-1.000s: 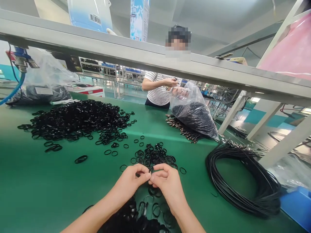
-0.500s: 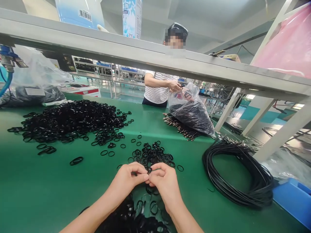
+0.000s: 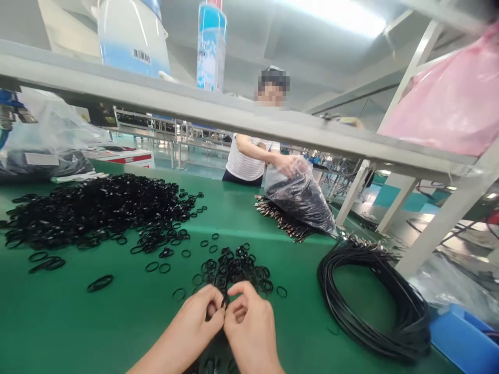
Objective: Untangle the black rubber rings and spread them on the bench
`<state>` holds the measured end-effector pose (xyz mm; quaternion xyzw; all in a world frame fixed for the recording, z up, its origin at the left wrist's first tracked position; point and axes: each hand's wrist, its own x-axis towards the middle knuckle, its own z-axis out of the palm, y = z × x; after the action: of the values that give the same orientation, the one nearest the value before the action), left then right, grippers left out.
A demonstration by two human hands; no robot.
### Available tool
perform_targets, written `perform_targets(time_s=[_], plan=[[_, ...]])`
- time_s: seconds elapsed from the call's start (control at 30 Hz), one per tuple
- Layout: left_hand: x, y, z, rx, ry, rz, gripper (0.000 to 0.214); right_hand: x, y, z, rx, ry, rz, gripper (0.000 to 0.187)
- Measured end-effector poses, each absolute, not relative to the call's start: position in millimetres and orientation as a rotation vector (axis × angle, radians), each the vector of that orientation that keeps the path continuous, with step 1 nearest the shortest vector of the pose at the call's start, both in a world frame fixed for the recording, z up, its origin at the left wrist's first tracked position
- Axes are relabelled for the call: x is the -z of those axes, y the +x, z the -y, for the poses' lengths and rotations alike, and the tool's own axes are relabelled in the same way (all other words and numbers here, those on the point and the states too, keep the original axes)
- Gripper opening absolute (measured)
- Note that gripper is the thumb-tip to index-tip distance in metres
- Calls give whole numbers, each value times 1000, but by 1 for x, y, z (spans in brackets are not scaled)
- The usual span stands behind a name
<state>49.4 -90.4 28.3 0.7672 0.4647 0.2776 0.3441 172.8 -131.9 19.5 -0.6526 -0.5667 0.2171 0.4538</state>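
My left hand [image 3: 200, 314] pinches a small black ring [image 3: 225, 302] between thumb and fingertips. Pressed up against it, my right hand [image 3: 249, 322] has its fingers curled at the same ring, its index finger arched above. Part of the ring is hidden by the fingers. Just beyond the fingertips lies a small heap of black rings [image 3: 234, 267] on the green tabletop [image 3: 128, 332]. More dark rings [image 3: 210, 365] show below my wrists, partly covered by them.
A large pile of black rings [image 3: 105, 208] spreads at the left. At the right lie a coil of black cable [image 3: 331, 296] and a blue bin [image 3: 463, 332]. Across the table a person reaches into a clear bag [image 3: 300, 192]. A shelf [image 3: 187, 98] crosses overhead.
The view has tilted up and shifted, so the table things appear lower and to the left. My right index finger has lifted and curled. The other person's hand is now deeper in the bag.
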Motion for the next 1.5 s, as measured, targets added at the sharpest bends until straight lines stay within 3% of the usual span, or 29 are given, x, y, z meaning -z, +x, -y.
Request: perform_targets(time_s=[0.23, 0.47, 0.7, 0.83, 1.0, 1.27, 1.37, 1.5], plan=[[-28, 41, 84, -644, 1608, -900, 9, -23, 174, 130, -390, -1619, 1431, 27], [-39, 43, 88, -716, 1197, -646, 12, -29, 179, 129, -544, -1501, 1362, 17], [-47, 35, 90, -975, 1777, -1077, 12, -27, 187, 130, -656, -1423, 1274, 14], [-50, 39, 96, -934, 2086, -1116, 12, -27, 187, 132, -659, -1376, 1294, 11], [-43, 44, 96, -846, 2130, -1090, 20, -30, 187, 136, -631, -1348, 1371, 9], [-46, 19, 66, -1042, 2011, -1358, 24, -19, 221, 120, -313, -1627, 1399, 14], [-41, 10, 57, -901, 1979, -1406, 21, -17, 233, 119, -314, -1665, 1443, 15], [-36, 8, 55, -775, 2076, -1371, 40, -27, 229, 127, -221, -1819, 1564, 17]])
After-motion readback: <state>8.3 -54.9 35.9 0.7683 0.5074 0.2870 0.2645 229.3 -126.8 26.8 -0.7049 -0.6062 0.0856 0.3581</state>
